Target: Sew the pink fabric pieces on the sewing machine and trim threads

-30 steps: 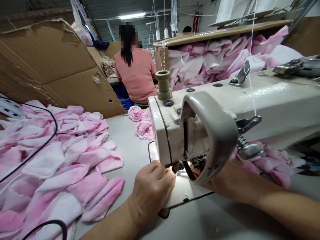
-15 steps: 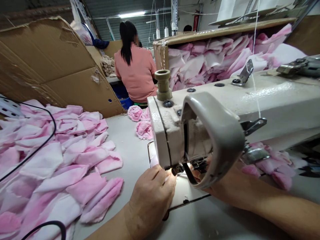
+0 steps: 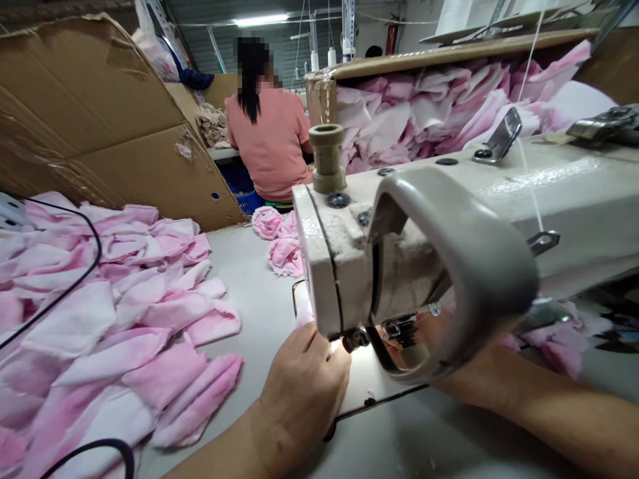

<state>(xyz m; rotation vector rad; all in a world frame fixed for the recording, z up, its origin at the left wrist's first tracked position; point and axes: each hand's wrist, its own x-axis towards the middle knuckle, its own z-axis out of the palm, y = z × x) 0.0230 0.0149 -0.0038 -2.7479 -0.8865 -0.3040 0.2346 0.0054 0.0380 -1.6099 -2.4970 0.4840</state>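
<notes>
My left hand point(image 3: 310, 386) lies at the needle end of a cream sewing machine point(image 3: 329, 259), its fingers curled over a pale pink fabric piece point(image 3: 304, 314). Only a small part of that fabric shows beside the machine head; the fingertips are tucked under it. My right hand point(image 3: 433, 331) reaches in from the right, behind the grey loop-shaped guard point(image 3: 499, 266). Its fingers are mostly hidden by the guard and presser parts, so their grip is unclear. Light from the lamp falls on the metal bed plate point(image 3: 367, 379) between the hands.
Left on the table lies a pile of pink-and-white fabric pieces point(image 3: 164, 369), crossed by a black cable point(image 3: 82, 271). Rolled pink pieces point(image 3: 285, 256) sit behind the machine head. Cardboard point(image 3: 124, 146) stands at the left; a full fabric box point(image 3: 324, 100) is behind. A co-worker point(image 3: 269, 140) sits ahead.
The view has shifted slightly, so the guard appears larger and farther right. My left hand stays at the needle end; my right hand remains behind the guard.
</notes>
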